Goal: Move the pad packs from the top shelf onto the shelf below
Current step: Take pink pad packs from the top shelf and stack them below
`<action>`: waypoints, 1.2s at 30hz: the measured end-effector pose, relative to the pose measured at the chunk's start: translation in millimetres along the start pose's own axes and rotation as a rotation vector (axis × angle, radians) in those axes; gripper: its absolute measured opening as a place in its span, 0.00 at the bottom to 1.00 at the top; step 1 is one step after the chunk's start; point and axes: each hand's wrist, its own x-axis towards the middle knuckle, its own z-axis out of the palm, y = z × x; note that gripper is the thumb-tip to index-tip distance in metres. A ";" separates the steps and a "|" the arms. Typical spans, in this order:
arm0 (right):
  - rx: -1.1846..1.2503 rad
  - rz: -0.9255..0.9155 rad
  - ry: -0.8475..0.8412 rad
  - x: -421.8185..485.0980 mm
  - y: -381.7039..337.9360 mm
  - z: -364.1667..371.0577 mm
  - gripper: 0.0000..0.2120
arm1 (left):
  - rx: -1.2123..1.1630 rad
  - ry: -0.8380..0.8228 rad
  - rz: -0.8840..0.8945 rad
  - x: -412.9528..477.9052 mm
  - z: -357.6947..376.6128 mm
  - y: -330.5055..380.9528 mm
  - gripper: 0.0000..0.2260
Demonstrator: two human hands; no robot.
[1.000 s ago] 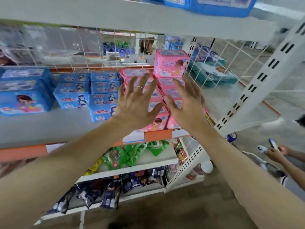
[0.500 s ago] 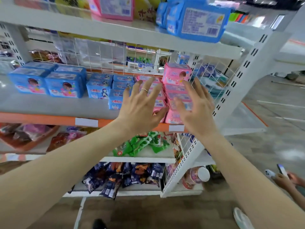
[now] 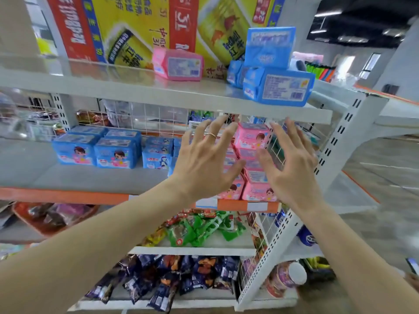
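On the top shelf lie a pink pad pack and a pile of blue pad packs, one blue pack standing on top. The shelf below carries blue packs at left and stacked pink packs at right. My left hand, with a ring, and my right hand are raised in front of the pink stack, fingers spread, holding nothing. Both hands are just under the top shelf's front edge.
A large yellow and red drinks carton stands behind the packs on the top shelf. A wire divider closes the lower shelf's right end. Green snack bags and dark packets fill the shelves further down. A slotted white upright runs at right.
The view has tilted upward, bringing the top shelf and its packs into sight. Both empty hands have risen from the pink stack toward the top shelf's edge.
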 end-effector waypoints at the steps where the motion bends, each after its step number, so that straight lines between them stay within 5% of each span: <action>1: 0.006 0.002 0.010 4.0 -4.7 0.2 0.30 | -0.011 0.017 0.011 4.2 -5.3 -4.3 0.34; 17: -0.043 0.038 0.214 80.0 -77.5 19.4 0.34 | -0.127 0.156 0.162 62.9 -45.8 -87.7 0.32; 26: -0.088 0.130 0.277 123.6 -61.7 1.5 0.31 | -0.197 0.189 0.236 118.3 -32.4 -65.6 0.32; 36: 0.056 0.171 0.221 166.6 -8.5 -21.0 0.38 | -0.369 0.126 0.029 206.0 -1.3 -11.9 0.36</action>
